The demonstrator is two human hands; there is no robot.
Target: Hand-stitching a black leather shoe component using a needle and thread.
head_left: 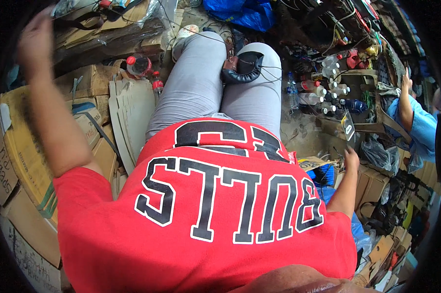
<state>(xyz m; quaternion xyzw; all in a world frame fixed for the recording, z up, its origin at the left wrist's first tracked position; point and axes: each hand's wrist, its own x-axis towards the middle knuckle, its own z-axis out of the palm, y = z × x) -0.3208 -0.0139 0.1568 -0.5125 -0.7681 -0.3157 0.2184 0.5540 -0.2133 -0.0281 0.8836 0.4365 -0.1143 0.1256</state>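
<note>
My left arm stretches out to the upper left, and my left hand is smeared by motion near the stacked cardboard, so its fingers cannot be read. At the right, my right hand is closed, thumb up, at the lower edge of a small clear packet with a black, white and yellow label. On my grey-trousered thighs lies a black padded, curved piece with a brown patch. Thin dark cable runs over it and across my leg.
Flattened cardboard and boxes are piled at the left, beside a red-capped bottle. Several plastic bottles stand and lie at the right. Beyond them is a person in a blue shirt. A blue plastic sheet lies ahead.
</note>
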